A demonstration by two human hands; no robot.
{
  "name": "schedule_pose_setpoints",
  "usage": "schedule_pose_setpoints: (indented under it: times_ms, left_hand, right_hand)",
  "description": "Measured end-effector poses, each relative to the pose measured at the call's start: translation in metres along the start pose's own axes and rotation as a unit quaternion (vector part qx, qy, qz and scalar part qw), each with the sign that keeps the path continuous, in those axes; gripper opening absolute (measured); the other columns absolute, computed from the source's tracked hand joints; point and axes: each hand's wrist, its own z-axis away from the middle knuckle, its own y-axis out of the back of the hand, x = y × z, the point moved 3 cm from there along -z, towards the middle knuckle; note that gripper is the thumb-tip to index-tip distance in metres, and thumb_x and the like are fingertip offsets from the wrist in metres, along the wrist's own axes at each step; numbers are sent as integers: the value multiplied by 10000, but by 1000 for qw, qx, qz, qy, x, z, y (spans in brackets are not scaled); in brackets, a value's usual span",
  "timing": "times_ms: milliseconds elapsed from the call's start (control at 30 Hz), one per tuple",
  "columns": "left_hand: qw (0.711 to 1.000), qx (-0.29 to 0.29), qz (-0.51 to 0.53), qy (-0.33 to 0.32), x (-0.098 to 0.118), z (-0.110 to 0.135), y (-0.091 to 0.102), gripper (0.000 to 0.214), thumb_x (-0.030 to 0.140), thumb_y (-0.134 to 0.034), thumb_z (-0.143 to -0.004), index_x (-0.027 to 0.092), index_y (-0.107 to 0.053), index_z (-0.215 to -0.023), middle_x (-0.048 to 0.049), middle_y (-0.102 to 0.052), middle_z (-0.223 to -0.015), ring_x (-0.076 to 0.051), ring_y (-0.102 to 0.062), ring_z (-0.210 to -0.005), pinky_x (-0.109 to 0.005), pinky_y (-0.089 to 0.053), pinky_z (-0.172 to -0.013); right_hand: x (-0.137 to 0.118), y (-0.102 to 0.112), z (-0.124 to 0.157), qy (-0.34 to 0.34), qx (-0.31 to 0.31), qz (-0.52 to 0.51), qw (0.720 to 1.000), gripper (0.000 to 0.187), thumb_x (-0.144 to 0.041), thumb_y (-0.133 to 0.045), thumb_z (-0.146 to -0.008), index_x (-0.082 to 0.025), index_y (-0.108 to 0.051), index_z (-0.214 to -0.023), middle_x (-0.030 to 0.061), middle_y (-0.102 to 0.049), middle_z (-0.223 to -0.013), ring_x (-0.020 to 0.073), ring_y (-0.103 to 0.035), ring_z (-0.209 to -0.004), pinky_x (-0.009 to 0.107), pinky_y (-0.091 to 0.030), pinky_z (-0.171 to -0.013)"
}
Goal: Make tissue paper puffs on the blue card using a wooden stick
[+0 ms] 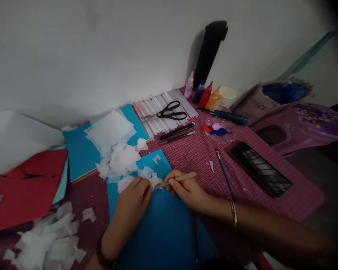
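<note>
My right hand (187,190) grips a pale wooden stick (186,176) between thumb and fingers, its lower end at a cluster of crumpled white paper bits (155,181). Curled at the left side of that cluster is my left hand (135,198); its fingertips are pressed together, and what they pinch is hidden. Both hands are over a blue sheet (146,236). A heap of torn white paper pieces (122,159) lies just beyond my left hand, partly on the sheet. A dark pencil (194,236) rests on the sheet at the right.
Scissors (171,111) lie on white strips (154,103) at the back. Pens, paint bottles (205,95), a paint palette (218,129), a blue brush (225,174) and a phone (259,168) are to the right. Red card (30,183) and more paper pieces (50,236) are left.
</note>
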Motion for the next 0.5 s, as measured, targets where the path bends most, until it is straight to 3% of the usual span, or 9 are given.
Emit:
schedule_pose_setpoints:
  times_ms: [100, 200, 333, 500]
  left_hand:
    - [999, 43, -15, -15, -5, 13, 14, 166, 256, -401, -906, 219, -563, -896, -35, -607, -879, -182, -620, -792, -276, -476, -664]
    - [995, 86, -53, -4, -26, 16, 33, 148, 272, -424, -905, 230, -565, -901, -26, -617, -874, -176, -626, -757, -275, -481, -636]
    - [975, 137, -171, -32, -57, -3, 52, 177, 169, -466, -862, 191, -579, -996, -103, -605, -1026, -269, -573, -972, -405, -474, -828]
    - [965, 160, -182, -101, -60, -26, 57, 305, 84, -448, -832, 183, -559, -1099, -139, -520, -1231, -298, -478, -1134, -479, -410, -940]
  right_hand:
    - [2, 0, -1, 1, 1, 9, 1000, 206, -240, -384, -942, -170, -551, -845, 9, -574, -735, 100, -513, -578, 225, -423, -545]
    - [0, 0, -2, 10, 1, 10, 1000, 205, -219, -388, -931, -165, -557, -830, 10, -570, -700, 105, -512, -561, 223, -412, -516]
    - [-6, 2, -3, 30, 8, 13, 999, 184, -170, -401, -905, -168, -555, -804, 2, -565, -680, 106, -514, -558, 220, -407, -512]
    - [-7, 3, -3, 55, -1, 13, 998, 182, -157, -414, -899, -165, -570, -807, -2, -575, -701, 98, -510, -554, 219, -416, -534]
